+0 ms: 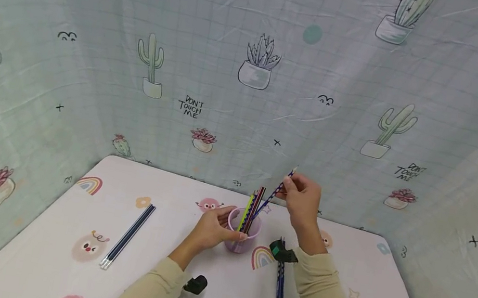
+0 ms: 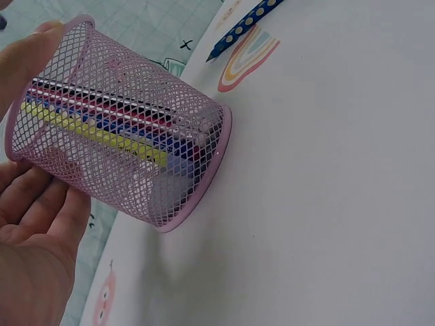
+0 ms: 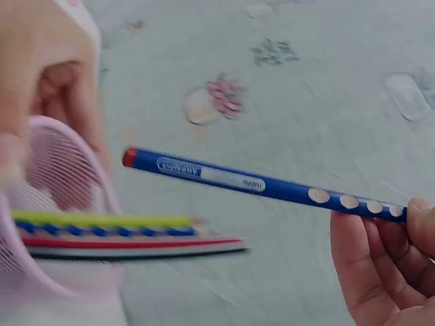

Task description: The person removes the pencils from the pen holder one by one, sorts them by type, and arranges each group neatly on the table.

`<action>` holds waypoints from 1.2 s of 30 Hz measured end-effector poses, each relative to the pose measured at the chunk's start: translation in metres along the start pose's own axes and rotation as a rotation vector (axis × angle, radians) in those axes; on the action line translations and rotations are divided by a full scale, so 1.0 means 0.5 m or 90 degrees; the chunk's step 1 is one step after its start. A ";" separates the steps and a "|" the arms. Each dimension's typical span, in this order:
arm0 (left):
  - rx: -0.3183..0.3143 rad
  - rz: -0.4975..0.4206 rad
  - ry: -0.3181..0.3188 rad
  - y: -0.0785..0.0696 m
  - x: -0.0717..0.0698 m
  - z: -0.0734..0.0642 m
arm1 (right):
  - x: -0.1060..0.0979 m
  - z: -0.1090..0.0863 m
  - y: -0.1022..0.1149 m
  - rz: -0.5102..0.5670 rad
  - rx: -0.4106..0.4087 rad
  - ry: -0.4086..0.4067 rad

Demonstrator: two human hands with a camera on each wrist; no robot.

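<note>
My left hand (image 1: 212,228) holds a pink mesh pencil cup (image 1: 239,247) by its sides near the rim, thumb on one side and fingers on the other. Inside the cup lean several pencils (image 3: 129,227), among them a yellow-green one, a blue one with notches and a red-striped one. My right hand (image 1: 303,202) pinches a blue pencil with round grip hollows (image 3: 285,192) near its sharpened upper end. That pencil slants down toward the cup, and its red-tipped lower end is outside the rim in the right wrist view.
Dark pencils with white ends (image 1: 128,236) lie together on the left of the white printed table (image 1: 60,251). Blue dotted pencils (image 1: 280,285) lie below my right wrist. A cactus-print curtain (image 1: 185,13) hangs behind and around the table.
</note>
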State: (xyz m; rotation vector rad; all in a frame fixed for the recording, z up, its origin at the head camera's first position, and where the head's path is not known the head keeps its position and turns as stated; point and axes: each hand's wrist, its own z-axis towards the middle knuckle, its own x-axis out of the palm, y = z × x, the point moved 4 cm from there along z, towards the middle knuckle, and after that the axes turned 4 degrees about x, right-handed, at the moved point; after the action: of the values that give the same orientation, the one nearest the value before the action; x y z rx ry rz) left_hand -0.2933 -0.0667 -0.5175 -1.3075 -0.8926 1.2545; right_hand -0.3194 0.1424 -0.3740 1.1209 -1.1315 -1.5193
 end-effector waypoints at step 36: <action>-0.006 0.006 -0.003 -0.003 0.002 0.000 | -0.137 0.027 -0.145 -0.154 0.199 0.119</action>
State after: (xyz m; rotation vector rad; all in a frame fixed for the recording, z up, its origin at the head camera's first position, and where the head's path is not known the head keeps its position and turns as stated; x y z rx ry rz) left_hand -0.2929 -0.0656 -0.5160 -1.3177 -0.8967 1.2620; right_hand -0.3304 0.2236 -0.4325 1.6274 -1.1620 -1.4105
